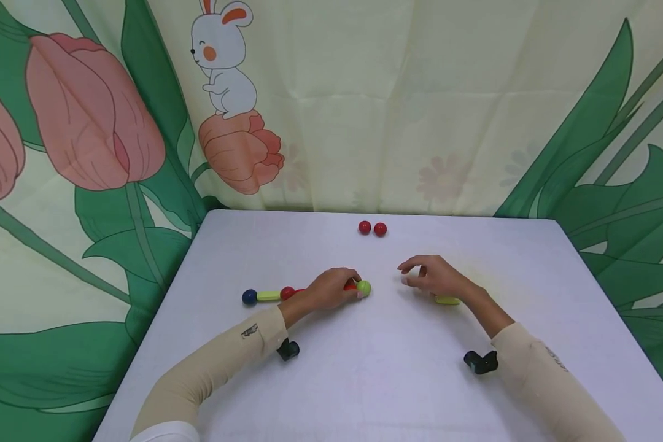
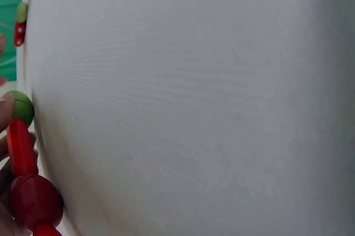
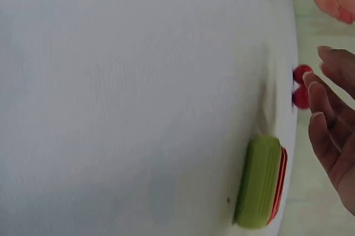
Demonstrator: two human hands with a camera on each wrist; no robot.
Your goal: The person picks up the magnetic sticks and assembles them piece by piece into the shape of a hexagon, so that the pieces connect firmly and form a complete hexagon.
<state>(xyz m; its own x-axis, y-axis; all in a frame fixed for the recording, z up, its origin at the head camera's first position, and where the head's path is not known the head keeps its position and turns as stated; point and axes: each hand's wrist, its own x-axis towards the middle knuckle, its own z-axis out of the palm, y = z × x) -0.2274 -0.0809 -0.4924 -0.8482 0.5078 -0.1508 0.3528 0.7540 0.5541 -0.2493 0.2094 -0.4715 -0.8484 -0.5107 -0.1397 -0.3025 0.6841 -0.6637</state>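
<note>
My left hand [image 1: 331, 288] holds the right end of a row of building rods and balls, its thumb against a green ball [image 1: 363, 288] and its other fingers behind a red rod [image 2: 22, 150]. From the left, the row shows a dark blue ball [image 1: 249, 297], a green rod [image 1: 268, 296] and a red ball [image 1: 287, 293]. My hand covers part of the middle; another red ball [image 2: 35, 202] appears in the left wrist view. Above the table, my right hand [image 1: 433, 276] has loosely bent fingers around nothing. Below it lies a loose green rod [image 3: 258, 183] beside a red rod [image 3: 278, 186].
Two red balls, a left one [image 1: 364, 228] and a right one [image 1: 380, 229], lie near the far edge of the white table [image 1: 364, 380]. Behind it hangs a printed curtain [image 1: 337, 123]. Black wrist cameras [image 1: 482, 362] hang beneath both sleeves.
</note>
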